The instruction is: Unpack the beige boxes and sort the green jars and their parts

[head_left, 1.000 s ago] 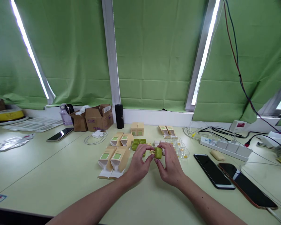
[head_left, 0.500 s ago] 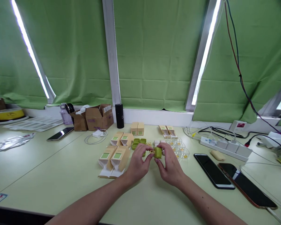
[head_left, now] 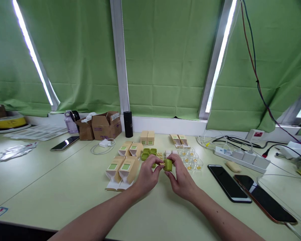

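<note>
In front of me my right hand (head_left: 182, 177) pinches a small rounded green case (head_left: 168, 165) between thumb and fingers. My left hand (head_left: 149, 175) is closed on a small gold clip (head_left: 162, 164) at the case's left side; fingers partly hide it. Just beyond my hands lie several green case pieces (head_left: 145, 156) and small gold parts (head_left: 160, 155). Two small white items (head_left: 168, 152) stand behind my right hand. Beside them, several clear plastic pieces (head_left: 194, 160) hold gold bits.
Tan cartons with green labels (head_left: 126, 167) stand left of my hands, with more tan boxes (head_left: 147, 137) behind. Two phones (head_left: 229, 182) and a power strip (head_left: 240, 157) lie to the right. A cardboard box (head_left: 106, 126) and a black cylinder (head_left: 127, 124) stand at the back.
The green case has turned slightly and shifted a little left in my fingers. Less of the gold clip shows now. Both hands keep their hold.
</note>
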Motion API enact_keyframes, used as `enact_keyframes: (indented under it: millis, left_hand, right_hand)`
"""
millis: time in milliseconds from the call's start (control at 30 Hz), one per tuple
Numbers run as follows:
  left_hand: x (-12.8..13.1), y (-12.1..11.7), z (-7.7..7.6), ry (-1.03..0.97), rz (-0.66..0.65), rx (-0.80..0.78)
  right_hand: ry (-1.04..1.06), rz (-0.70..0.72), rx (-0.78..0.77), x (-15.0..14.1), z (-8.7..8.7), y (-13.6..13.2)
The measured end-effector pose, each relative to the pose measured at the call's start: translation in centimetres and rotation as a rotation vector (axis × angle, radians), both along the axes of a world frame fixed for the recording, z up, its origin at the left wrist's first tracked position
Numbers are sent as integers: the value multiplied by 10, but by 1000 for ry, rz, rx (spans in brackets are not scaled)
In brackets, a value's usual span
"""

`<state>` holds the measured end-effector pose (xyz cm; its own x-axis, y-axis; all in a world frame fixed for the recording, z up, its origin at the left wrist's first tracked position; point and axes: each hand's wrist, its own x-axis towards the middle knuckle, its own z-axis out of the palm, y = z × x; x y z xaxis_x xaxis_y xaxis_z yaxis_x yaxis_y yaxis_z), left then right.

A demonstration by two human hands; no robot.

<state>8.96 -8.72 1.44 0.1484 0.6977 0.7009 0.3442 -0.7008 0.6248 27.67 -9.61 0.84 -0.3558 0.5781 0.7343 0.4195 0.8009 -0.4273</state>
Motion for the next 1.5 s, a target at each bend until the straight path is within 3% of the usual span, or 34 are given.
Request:
enact_keyframes:
  millis: [667,1033,1333,1500]
  left_hand:
    - [0,2,1,-100,-47,-41]
    - [0,3,2,-76,-28,-2]
    - [-1,-3,8,-40,-51,-24]
    - [0,-1,9,-1,-88,-10]
  right_hand:
    - [-4,34,-70,0,1,-2]
    - [322,93,-313,-7,4,-2]
    - [212,-96,-145,-1,6,2]
    - [127,-108,29,-1,1,0]
